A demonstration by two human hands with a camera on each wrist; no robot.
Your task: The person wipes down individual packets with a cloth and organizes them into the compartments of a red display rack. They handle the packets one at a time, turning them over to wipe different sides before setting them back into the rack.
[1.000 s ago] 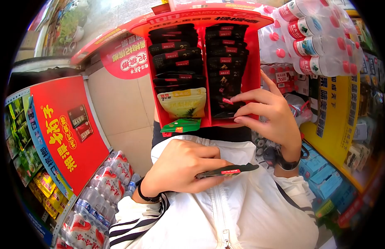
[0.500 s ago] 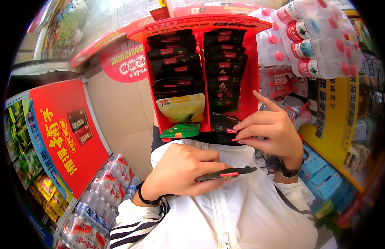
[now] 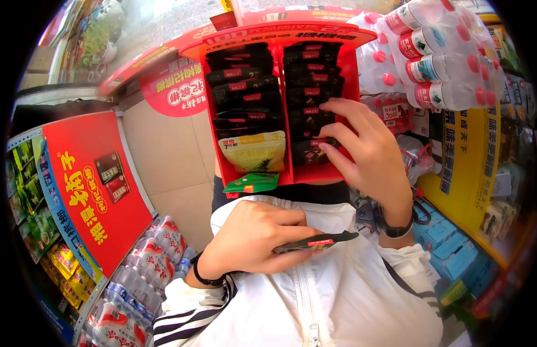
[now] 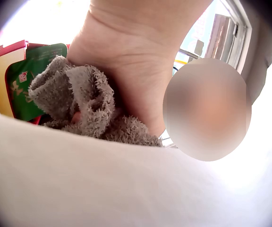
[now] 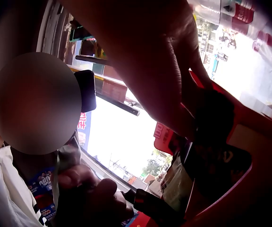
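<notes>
A red display box [image 3: 350, 87] stands in front of me with two columns of black snack packets [image 3: 245, 95]. At the front of its left column are a pale yellow packet [image 3: 254, 151] and a green packet [image 3: 251, 183]. My right hand [image 3: 370, 150] reaches over the right wall and pinches the front black packet [image 3: 308, 155] of the right column between thumb and fingers. Its index finger touches packets farther back. Held low before the white jacket [image 3: 268, 295], my left hand [image 3: 257, 234] grips another black packet [image 3: 317, 242]. Grey fuzzy material [image 4: 91, 97] lies at the left wrist.
Wrapped water bottles [image 3: 436, 58] are stacked at the right, above a yellow sign panel [image 3: 471, 162]. To the left stand a red sign board [image 3: 95, 179] and packed bottles [image 3: 147, 272]. Tiled floor [image 3: 170, 156] shows between the board and box.
The right hand has moved up and inward over the right column; the front black packet, earlier tipped toward me, now stands farther back against the others. The left hand stays put with its packet.
</notes>
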